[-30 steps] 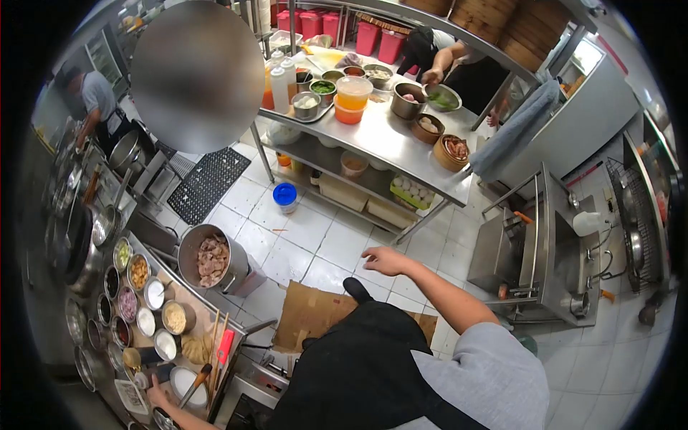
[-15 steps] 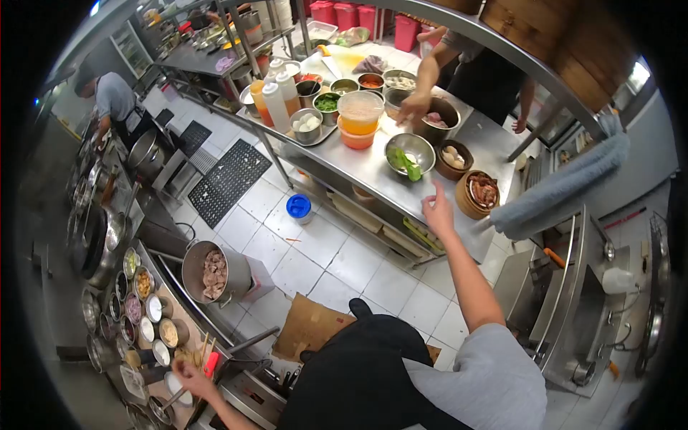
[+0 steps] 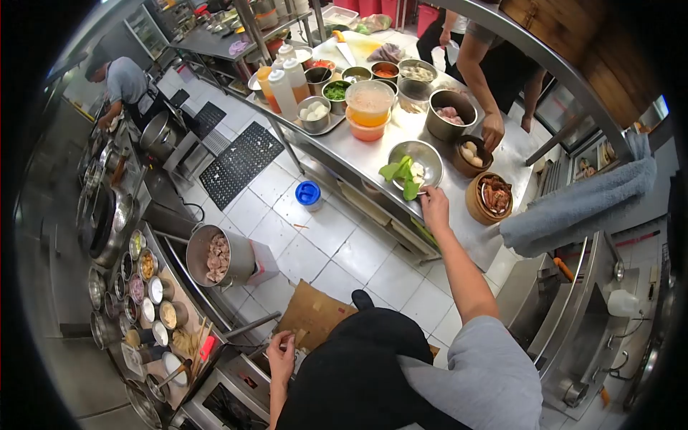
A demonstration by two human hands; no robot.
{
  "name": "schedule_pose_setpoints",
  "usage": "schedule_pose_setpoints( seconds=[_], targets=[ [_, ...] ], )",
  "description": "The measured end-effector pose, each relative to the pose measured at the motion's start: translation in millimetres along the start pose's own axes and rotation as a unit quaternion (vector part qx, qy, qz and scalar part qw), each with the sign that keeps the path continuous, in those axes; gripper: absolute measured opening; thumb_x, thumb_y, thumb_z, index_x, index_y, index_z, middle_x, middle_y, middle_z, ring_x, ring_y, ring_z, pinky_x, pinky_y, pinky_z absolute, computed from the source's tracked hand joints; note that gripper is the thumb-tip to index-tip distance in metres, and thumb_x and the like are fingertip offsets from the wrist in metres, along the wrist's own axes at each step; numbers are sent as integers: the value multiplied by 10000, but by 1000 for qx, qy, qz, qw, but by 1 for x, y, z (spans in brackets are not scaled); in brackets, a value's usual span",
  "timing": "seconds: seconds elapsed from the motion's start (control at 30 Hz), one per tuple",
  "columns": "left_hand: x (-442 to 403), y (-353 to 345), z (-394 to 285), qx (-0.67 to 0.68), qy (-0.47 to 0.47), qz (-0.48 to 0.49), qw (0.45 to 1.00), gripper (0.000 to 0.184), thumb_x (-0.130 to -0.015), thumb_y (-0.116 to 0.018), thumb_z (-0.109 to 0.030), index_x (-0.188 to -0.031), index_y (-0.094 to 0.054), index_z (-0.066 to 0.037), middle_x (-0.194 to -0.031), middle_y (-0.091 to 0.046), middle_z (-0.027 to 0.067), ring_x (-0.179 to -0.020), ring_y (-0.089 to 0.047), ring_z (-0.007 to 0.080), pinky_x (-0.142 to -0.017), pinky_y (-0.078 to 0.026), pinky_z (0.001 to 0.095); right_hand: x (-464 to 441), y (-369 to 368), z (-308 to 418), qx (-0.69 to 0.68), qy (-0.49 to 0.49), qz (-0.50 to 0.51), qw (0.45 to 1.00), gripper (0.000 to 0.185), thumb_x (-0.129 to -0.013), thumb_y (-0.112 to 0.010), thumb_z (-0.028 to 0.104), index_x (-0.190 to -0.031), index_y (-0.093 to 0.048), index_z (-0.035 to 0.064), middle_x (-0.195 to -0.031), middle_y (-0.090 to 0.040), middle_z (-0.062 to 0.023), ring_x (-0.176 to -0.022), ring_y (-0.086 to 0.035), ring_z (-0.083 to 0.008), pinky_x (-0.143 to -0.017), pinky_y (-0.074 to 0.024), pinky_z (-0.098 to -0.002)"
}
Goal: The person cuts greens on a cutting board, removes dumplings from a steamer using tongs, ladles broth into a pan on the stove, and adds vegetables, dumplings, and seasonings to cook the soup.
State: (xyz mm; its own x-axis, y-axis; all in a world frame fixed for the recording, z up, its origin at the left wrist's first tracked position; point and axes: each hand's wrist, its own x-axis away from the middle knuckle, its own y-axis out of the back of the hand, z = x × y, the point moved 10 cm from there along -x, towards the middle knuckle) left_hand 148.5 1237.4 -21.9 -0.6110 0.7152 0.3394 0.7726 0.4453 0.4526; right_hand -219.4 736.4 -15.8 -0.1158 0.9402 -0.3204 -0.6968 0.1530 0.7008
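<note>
My right hand (image 3: 435, 206) reaches over the steel counter, fingers closed on the near rim of a metal bowl (image 3: 430, 161). Inside that bowl lie green leafy vegetables (image 3: 405, 176) and some white pieces, with leaves hanging over the left rim. To the right of the bowl stand a small round container with eggs (image 3: 470, 153) and a bamboo steamer (image 3: 489, 198) with reddish-brown meat pieces. Low beside my apron, my left hand (image 3: 282, 352) has its fingers curled together; whatever is in them, if anything, I cannot make out.
A co-worker's hand (image 3: 492, 132) touches the egg container. Behind are a pot of raw meat (image 3: 451, 115), stacked tubs (image 3: 368, 111) and squeeze bottles (image 3: 284, 93). At left, a large meat pot (image 3: 208, 256) stands by a side station with several small containers. A blue-lidded tub (image 3: 308, 194) is on the floor.
My right hand has closed on the bowl's rim. My left hand has moved right, from the side station to my apron. The co-worker's hand has shifted from the meat pot to the egg container.
</note>
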Motion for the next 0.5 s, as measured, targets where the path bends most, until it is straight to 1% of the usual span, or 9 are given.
schedule_pose_setpoints(
  seconds=[0.07,0.1,0.13,0.2,0.27,0.33,0.4,0.43,0.5],
  targets=[
    [-2,-10,-20,68,32,19,997,236,-1009,-616,-148,-1107,-671,59,-936,-725,97,-879,-668,139,-758,-530,292,21,6,27,-16,42,17,999,135,-866,-673,53,-996,-697,76,-947,-618,-205,-887,-646,-383,-779,-516,-466],
    [-5,-14,-25,74,36,42,996,326,-1041,-579,-231,-1173,-642,61,-1020,-726,131,-917,-700,189,-784,-563,323,32,6,40,-30,50,43,997,144,-858,-670,43,-997,-695,77,-949,-609,-198,-880,-638,-380,-776,-514,-466],
    [-12,-21,-22,117,47,64,990,359,-1048,-562,-269,-1197,-628,51,-1051,-718,137,-927,-702,206,-800,-570,338,45,4,55,-44,58,71,995,154,-851,-667,33,-997,-692,77,-951,-600,-192,-872,-631,-376,-772,-513,-465],
    [-28,-36,-15,202,70,104,971,425,-1063,-528,-345,-1244,-602,32,-1115,-701,148,-946,-707,241,-831,-586,369,74,6,106,-84,117,117,983,176,-836,-658,20,-997,-686,88,-947,-589,-176,-893,-618,-378,-791,-509,-451],
    [-36,-46,-22,267,79,140,950,484,-1070,-485,-415,-1286,-562,11,-1179,-674,153,-1014,-698,281,-853,-599,405,107,-5,150,-125,174,189,958,209,-809,-689,-5,-1004,-683,69,-995,-591,-163,-921,-623,-357,-802,-514,-437],
    [-44,-40,-35,326,-6,85,942,496,-1060,-499,-440,-1267,-569,4,-1172,-672,148,-995,-699,278,-817,-602,399,145,-14,206,-152,226,264,925,219,-809,-693,-16,-1014,-676,62,-1019,-595,-155,-941,-630,-350,-800,-519,-426],
    [-31,-19,-43,366,11,48,929,393,-1053,-546,-364,-1220,-583,-10,-1043,-682,69,-944,-668,170,-722,-557,296,188,-26,258,-173,280,339,882,230,-816,-690,-20,-1029,-668,62,-1028,-595,-150,-948,-635,-349,-798,-524,-419],
    [-22,2,-33,329,11,26,944,333,-1045,-560,-319,-1180,-597,-17,-999,-670,49,-908,-650,144,-702,-541,289,208,-32,284,-181,309,374,855,235,-819,-689,-22,-1036,-664,63,-1033,-595,-148,-951,-638,-349,-796,-527,-416],
    [4,36,-7,259,20,-14,965,214,-1029,-587,-230,-1101,-624,-32,-910,-646,10,-836,-615,93,-663,-510,274,248,-41,334,-202,369,412,809,263,-819,-687,-28,-1061,-662,72,-1083,-604,-147,-966,-643,-353,-809,-536,-412]
  ],
)
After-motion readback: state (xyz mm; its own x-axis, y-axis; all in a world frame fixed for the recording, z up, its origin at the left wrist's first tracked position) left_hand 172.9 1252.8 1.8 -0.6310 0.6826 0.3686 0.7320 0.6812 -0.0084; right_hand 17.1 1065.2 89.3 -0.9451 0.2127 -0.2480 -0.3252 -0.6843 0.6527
